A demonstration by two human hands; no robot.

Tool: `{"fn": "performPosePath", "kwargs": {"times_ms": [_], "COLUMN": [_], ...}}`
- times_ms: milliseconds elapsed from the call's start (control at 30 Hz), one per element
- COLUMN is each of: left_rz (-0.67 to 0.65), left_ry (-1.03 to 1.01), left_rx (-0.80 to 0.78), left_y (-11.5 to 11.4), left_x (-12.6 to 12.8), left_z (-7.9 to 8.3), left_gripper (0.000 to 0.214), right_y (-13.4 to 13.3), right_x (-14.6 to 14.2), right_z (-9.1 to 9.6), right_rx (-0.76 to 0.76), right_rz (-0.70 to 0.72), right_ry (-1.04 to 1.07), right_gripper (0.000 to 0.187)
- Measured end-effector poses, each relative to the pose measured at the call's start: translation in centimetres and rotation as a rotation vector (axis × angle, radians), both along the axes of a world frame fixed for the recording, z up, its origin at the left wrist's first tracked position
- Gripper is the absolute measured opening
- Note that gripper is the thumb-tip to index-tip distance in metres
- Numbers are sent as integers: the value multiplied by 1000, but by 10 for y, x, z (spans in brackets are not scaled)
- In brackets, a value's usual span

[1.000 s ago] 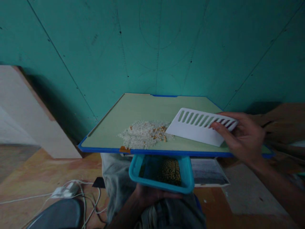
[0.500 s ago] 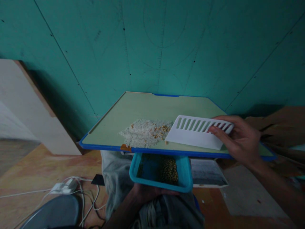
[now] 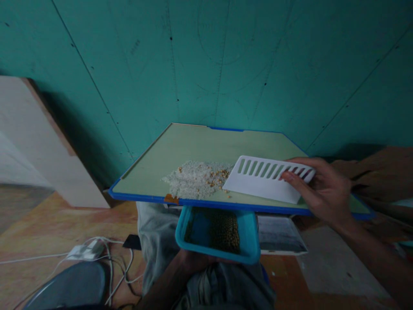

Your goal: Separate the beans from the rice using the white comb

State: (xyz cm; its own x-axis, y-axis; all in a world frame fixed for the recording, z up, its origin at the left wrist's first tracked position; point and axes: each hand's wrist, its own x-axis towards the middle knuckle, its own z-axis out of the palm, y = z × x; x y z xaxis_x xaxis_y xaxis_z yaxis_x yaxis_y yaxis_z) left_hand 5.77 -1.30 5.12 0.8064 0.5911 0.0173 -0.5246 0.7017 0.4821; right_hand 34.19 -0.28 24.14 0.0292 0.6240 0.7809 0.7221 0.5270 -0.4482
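Observation:
My right hand (image 3: 325,189) grips the right end of a white slotted plastic scraper (image 3: 261,186), thumb over the slots. The scraper leans on the tabletop, its left corner touching a spread pile of whitish grains (image 3: 190,183). Yellowish beans (image 3: 221,174) are mixed into that pile, mostly on its right side. Below the front edge, my left hand (image 3: 196,261) holds a blue plastic tub (image 3: 217,255) from underneath; its fingers are mostly hidden. Brownish-yellow beans (image 3: 229,232) lie in the tub, heaped to the right.
The pale green table (image 3: 206,144) has a blue-taped edge and stands against a teal wall (image 3: 138,77). Under it, right of the tub, is an open white box (image 3: 280,234). White cables (image 3: 111,258) and a dark grey seat-like object (image 3: 71,286) are at lower left.
The tub has tilted slightly, its right front corner a little lower. A few loose beans by the scraper's lower left corner have shifted slightly. Both hands keep their holds.

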Motion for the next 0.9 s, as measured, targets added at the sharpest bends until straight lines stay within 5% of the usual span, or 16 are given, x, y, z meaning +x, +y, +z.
{"fn": "performPosePath", "kwargs": {"times_ms": [200, 600, 900], "left_rz": [-24, -38, -32], "left_ry": [-126, -183, -95], "left_rx": [-34, -70, -60], "left_y": [2, 2, 0], "left_x": [-1, 2, -3], "left_z": [-15, -12, -13], "left_gripper": [51, 51, 55], "right_y": [-3, -16, 3], "right_x": [-6, -18, -21], "right_z": [2, 6, 5], "right_rx": [27, 77, 76], "right_rz": [18, 44, -74], "right_ry": [-8, -3, 11], "right_gripper": [23, 29, 22]}}
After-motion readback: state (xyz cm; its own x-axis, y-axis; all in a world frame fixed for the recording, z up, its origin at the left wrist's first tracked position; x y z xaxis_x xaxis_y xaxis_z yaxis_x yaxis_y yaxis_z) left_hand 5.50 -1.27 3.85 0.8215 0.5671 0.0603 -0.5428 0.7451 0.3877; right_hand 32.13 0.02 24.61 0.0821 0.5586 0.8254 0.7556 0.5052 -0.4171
